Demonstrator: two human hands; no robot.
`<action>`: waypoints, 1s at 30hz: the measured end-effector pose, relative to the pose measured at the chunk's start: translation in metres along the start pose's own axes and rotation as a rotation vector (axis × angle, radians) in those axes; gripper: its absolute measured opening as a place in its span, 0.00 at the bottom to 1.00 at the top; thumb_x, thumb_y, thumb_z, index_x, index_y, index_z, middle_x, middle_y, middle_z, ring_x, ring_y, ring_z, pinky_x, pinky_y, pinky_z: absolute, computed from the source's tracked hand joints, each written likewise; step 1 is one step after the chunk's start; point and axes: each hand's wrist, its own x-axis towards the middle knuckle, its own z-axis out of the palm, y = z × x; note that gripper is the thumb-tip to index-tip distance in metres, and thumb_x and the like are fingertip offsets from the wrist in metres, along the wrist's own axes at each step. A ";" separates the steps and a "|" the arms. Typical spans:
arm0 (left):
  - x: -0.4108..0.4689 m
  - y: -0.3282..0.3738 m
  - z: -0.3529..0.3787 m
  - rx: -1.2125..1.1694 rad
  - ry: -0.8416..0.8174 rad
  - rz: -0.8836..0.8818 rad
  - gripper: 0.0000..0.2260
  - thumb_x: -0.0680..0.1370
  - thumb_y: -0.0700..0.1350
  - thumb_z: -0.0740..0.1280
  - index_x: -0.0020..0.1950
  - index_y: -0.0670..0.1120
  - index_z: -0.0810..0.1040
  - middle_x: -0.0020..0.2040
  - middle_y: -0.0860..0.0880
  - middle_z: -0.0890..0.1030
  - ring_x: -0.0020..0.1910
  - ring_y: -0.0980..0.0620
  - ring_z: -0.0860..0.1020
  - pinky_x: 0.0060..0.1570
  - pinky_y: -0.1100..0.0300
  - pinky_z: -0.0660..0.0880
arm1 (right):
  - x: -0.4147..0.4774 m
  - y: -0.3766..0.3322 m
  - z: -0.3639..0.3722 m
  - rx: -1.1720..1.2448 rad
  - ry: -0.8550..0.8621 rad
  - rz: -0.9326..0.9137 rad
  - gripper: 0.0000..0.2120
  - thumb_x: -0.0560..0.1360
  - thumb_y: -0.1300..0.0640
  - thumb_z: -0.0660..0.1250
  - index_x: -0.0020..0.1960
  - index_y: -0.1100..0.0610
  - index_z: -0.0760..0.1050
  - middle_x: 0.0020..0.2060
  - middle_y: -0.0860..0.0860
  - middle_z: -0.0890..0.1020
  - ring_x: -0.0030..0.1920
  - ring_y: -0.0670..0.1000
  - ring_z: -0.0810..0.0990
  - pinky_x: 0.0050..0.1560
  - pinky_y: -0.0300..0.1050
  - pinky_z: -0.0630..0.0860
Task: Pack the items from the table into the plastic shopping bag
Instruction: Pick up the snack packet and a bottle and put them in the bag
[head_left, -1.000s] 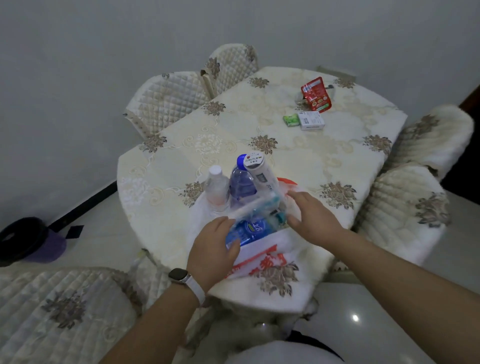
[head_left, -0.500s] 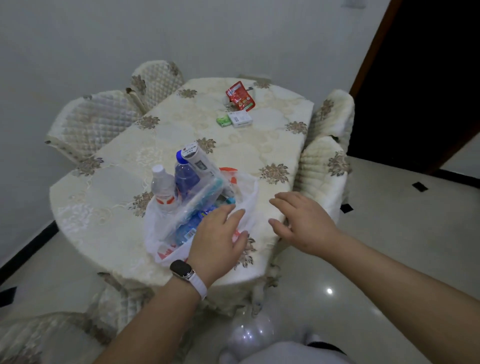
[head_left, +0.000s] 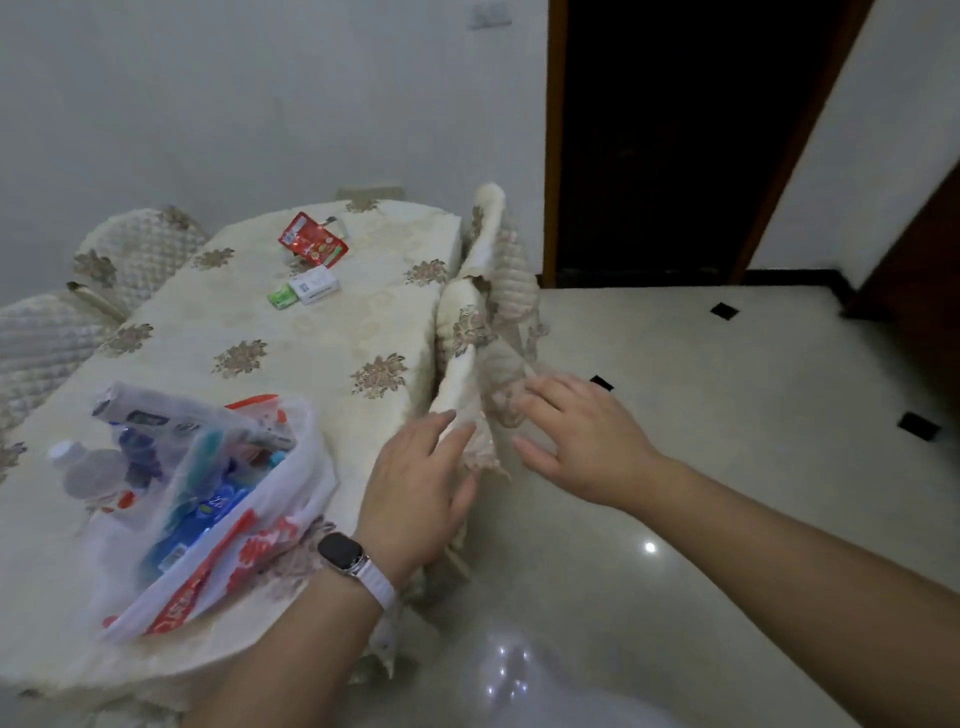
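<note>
The white plastic shopping bag (head_left: 270, 551) with red print lies on the table's near left, holding bottles, a tube and blue packs. A red packet (head_left: 311, 240), a white box (head_left: 315, 285) and a small green pack (head_left: 283, 299) lie at the table's far end. My left hand (head_left: 415, 488), with a watch on the wrist, hovers by the table's right edge, fingers apart, empty. My right hand (head_left: 571, 441) is spread over the near chair's back, off the table, holding nothing.
The table (head_left: 332, 338) wears a cream cloth with brown flowers. Quilted chairs (head_left: 493, 312) stand along its right side and others (head_left: 135, 254) at the left. A glossy tiled floor (head_left: 727, 415) spreads to the right, with a dark doorway (head_left: 675, 130) behind.
Both hands have left the bag and moved right, past the table's edge toward the chair. The view has swung right, so the bag now sits at the left.
</note>
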 end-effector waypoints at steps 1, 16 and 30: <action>0.013 0.017 0.009 0.010 -0.009 0.028 0.19 0.76 0.50 0.67 0.64 0.44 0.78 0.63 0.42 0.78 0.60 0.41 0.76 0.59 0.48 0.74 | -0.011 0.020 -0.008 -0.009 0.009 0.006 0.22 0.76 0.42 0.61 0.61 0.55 0.76 0.59 0.53 0.78 0.59 0.55 0.75 0.55 0.53 0.75; 0.166 0.173 0.106 0.033 -0.063 0.377 0.19 0.76 0.53 0.65 0.62 0.45 0.79 0.62 0.43 0.79 0.58 0.42 0.77 0.58 0.47 0.74 | -0.116 0.202 -0.065 -0.144 0.069 0.304 0.23 0.75 0.42 0.60 0.61 0.56 0.78 0.60 0.53 0.79 0.62 0.58 0.75 0.59 0.52 0.72; 0.374 0.162 0.224 -0.036 -0.161 0.491 0.21 0.78 0.57 0.62 0.66 0.47 0.77 0.65 0.43 0.78 0.66 0.41 0.75 0.63 0.42 0.71 | -0.025 0.361 -0.060 -0.294 -0.120 0.505 0.25 0.77 0.40 0.57 0.65 0.53 0.75 0.63 0.52 0.78 0.65 0.56 0.73 0.64 0.50 0.68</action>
